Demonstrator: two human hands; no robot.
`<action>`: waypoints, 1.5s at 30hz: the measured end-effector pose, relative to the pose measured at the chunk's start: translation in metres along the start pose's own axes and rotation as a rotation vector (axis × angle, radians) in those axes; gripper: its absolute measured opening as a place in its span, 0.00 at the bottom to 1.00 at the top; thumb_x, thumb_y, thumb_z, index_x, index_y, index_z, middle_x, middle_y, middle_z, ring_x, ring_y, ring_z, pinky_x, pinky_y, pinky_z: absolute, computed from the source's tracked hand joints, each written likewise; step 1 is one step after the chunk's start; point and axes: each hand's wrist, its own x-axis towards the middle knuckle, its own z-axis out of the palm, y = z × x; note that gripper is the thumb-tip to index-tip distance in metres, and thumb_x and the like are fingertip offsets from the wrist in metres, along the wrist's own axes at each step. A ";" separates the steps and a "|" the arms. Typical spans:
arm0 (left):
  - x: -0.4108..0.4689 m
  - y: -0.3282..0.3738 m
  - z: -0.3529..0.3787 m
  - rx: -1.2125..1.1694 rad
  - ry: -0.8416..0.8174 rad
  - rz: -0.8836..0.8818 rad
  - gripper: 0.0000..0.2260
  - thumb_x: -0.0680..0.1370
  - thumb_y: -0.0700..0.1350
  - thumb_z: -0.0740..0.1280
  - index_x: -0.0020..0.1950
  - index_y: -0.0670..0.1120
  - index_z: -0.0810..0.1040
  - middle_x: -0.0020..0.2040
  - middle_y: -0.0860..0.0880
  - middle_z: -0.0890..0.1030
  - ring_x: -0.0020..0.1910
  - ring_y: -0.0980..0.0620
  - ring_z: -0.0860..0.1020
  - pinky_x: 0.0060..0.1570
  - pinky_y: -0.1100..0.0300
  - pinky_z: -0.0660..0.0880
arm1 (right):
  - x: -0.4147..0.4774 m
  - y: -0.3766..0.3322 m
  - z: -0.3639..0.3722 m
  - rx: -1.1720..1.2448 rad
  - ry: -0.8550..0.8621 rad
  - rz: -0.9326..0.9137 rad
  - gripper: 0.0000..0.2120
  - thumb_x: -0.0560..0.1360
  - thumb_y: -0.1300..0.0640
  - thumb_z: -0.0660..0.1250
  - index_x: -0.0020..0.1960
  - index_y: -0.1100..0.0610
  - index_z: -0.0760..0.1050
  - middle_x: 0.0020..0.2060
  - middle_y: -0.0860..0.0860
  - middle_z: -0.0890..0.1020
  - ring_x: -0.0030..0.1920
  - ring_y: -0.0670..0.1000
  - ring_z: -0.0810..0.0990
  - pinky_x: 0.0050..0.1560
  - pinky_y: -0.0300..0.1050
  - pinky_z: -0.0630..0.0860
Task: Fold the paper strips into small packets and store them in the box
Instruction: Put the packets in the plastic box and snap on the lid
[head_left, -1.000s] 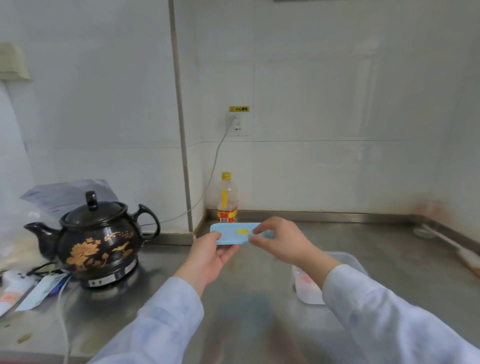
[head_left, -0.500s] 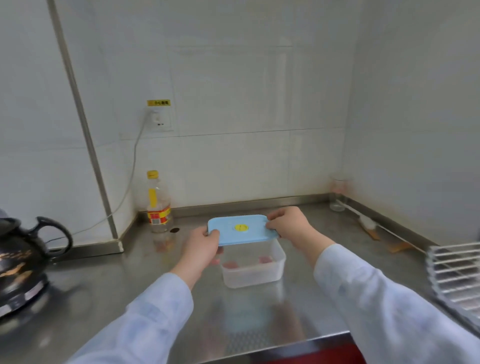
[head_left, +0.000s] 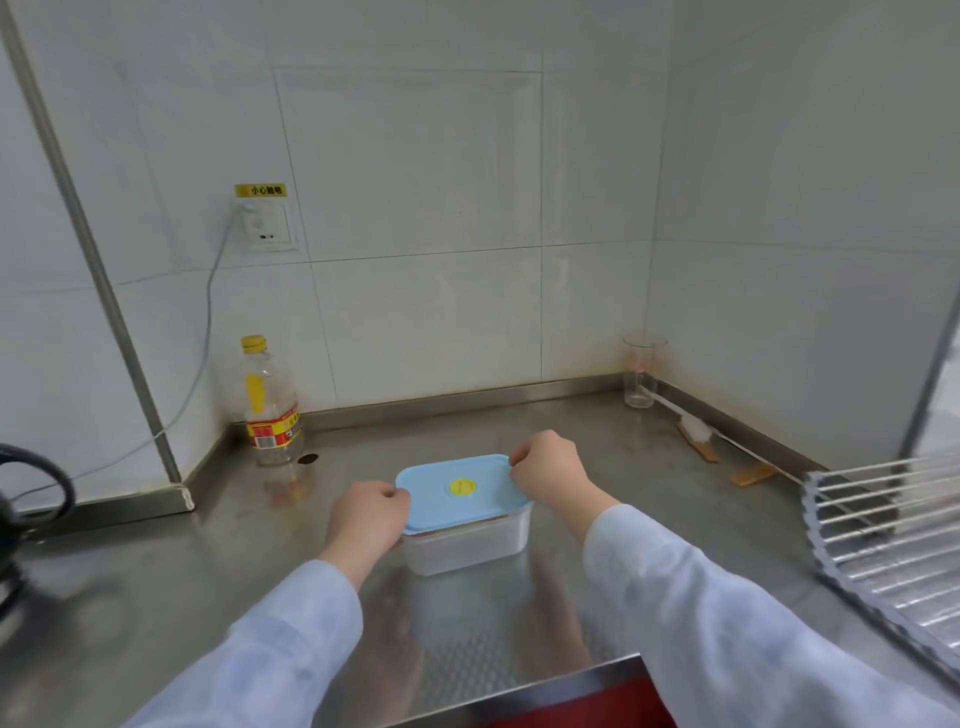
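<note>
Close to you, the shiny tabletop (head_left: 182, 582) carries the box (head_left: 467, 545), right in front of you in the middle. Your left grip (head_left: 369, 514) is curled on the edge of the blue lid (head_left: 441, 506) at 9 o'clock and pinches it. Your right grip (head_left: 548, 475) is curled on the lid's far corner at about 2 o'clock and pinches it too. The lid lies on top of the box. I cannot tell if it is pressed all the way down.

The box is thin, clear plastic. It looks light, so it may slide on the smooth metal if you push from one side only. The lid looks bendy, so press on its edges and corners, not on the middle with the yellow dot. If the box needs to stay still, hold it by its side walls. The walls are cloudy, so I cannot tell what is inside.

Farther off, a wire rack (head_left: 883, 535) sits at 3 o'clock from the box. A bottle (head_left: 270, 410) with a yellow cap stands at 10 o'clock by the wall. A clear glass (head_left: 641, 374) stands at 1 o'clock in the far corner. Both are well apart from the box.
</note>
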 end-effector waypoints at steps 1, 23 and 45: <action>0.001 -0.001 0.000 0.003 -0.002 -0.003 0.16 0.72 0.43 0.63 0.24 0.49 0.78 0.21 0.52 0.76 0.25 0.45 0.82 0.34 0.56 0.80 | 0.000 0.001 0.001 -0.006 -0.004 0.000 0.14 0.73 0.62 0.60 0.51 0.57 0.84 0.50 0.57 0.83 0.50 0.58 0.81 0.51 0.45 0.79; -0.001 -0.010 0.006 -0.023 -0.021 0.078 0.10 0.76 0.42 0.62 0.44 0.56 0.79 0.39 0.54 0.82 0.36 0.46 0.84 0.40 0.48 0.83 | 0.004 0.010 0.009 0.046 0.027 0.014 0.11 0.72 0.60 0.64 0.45 0.56 0.85 0.44 0.55 0.85 0.48 0.56 0.82 0.48 0.45 0.80; -0.005 -0.031 0.006 0.014 0.043 0.159 0.20 0.80 0.45 0.58 0.71 0.55 0.73 0.39 0.56 0.80 0.25 0.54 0.80 0.28 0.67 0.69 | -0.021 0.033 0.037 0.057 0.122 -0.194 0.07 0.75 0.53 0.64 0.41 0.51 0.79 0.40 0.47 0.83 0.45 0.52 0.81 0.46 0.44 0.76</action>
